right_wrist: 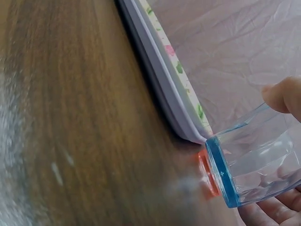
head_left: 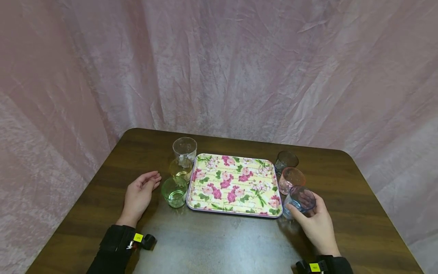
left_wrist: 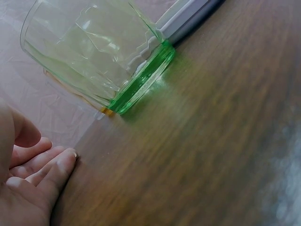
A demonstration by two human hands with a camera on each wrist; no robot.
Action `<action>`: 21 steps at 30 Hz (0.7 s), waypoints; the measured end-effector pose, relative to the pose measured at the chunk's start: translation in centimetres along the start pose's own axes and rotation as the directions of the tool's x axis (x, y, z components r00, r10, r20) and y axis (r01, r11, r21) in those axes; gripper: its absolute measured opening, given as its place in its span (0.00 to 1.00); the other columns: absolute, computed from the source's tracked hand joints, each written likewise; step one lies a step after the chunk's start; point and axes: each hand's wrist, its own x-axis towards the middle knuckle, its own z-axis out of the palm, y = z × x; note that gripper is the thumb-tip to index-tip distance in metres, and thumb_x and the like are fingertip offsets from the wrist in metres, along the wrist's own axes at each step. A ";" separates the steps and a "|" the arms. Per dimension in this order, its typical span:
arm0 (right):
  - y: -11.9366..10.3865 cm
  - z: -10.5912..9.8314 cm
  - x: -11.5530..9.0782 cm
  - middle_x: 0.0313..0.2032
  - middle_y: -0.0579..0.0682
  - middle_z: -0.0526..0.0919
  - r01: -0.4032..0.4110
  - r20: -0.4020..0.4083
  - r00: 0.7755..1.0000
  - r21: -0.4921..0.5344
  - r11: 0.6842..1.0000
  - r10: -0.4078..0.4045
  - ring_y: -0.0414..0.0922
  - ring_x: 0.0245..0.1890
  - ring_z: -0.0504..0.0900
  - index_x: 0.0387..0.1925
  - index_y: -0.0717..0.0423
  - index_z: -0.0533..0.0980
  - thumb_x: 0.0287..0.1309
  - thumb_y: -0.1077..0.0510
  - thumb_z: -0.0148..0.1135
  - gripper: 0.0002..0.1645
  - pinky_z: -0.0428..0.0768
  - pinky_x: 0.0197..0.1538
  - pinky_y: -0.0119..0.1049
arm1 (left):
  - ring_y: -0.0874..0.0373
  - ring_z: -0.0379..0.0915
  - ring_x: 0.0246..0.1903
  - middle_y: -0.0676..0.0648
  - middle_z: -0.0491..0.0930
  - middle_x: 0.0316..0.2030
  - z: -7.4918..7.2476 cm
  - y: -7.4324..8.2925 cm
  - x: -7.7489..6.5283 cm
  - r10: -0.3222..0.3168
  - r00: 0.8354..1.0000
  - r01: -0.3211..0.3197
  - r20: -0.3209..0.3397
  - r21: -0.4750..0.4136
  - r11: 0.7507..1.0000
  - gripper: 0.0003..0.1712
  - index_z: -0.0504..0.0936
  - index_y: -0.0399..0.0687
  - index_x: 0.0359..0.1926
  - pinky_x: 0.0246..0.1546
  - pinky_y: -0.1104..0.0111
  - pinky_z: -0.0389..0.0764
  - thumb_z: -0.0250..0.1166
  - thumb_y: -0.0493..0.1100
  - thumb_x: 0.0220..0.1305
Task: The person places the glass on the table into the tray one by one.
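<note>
My right hand [head_left: 321,226] grips a blue-tinted glass [right_wrist: 254,165] at the tray's near right corner, thumb on one side and fingers on the other. In the right wrist view the blue base appears slightly raised off the table. On the left, my left hand [head_left: 138,196] holds nothing, its fingers loosely bent, a short gap from a green glass [head_left: 175,193]. That green glass stands upright against the left side of a flowered tray [head_left: 224,186]; its thick green base shows in the left wrist view.
Behind the green glass stand a yellowish glass [head_left: 180,167] and a clear one [head_left: 184,146]. Along the tray's right side are an orange-pink glass [head_left: 291,180] and a smoky grey glass [head_left: 286,160]. A pink curtain [head_left: 219,68] hangs behind the wooden table [head_left: 219,243].
</note>
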 end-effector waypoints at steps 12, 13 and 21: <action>-1.0 -0.1 -0.3 0.73 0.64 0.75 0.065 -0.070 0.996 0.031 0.997 -0.063 0.22 0.57 0.74 0.80 0.62 0.60 0.67 0.50 0.80 0.53 0.72 0.56 0.06 | 0.54 0.84 0.65 0.34 0.82 0.67 0.0 -0.1 0.1 -0.009 1.000 0.009 -0.009 0.007 1.000 0.23 0.76 0.35 0.73 0.59 0.84 0.80 0.53 0.42 0.89; -1.0 -0.2 -0.3 0.72 0.63 0.75 0.065 -0.073 0.995 0.030 0.997 -0.063 0.20 0.56 0.74 0.80 0.61 0.60 0.67 0.51 0.80 0.53 0.72 0.56 0.06 | 0.54 0.84 0.65 0.33 0.82 0.67 0.0 0.0 0.1 -0.007 1.000 0.007 -0.010 0.007 1.000 0.23 0.76 0.35 0.73 0.59 0.84 0.80 0.53 0.42 0.89; -2.1 -0.7 -0.6 0.71 0.61 0.76 0.103 -0.092 0.991 0.021 0.994 -0.100 0.18 0.54 0.75 0.80 0.60 0.61 0.67 0.53 0.80 0.51 0.72 0.55 0.07 | 0.50 0.83 0.67 0.33 0.82 0.68 0.0 0.0 0.1 -0.016 1.000 0.016 -0.014 0.014 1.000 0.23 0.76 0.35 0.73 0.58 0.85 0.80 0.52 0.42 0.89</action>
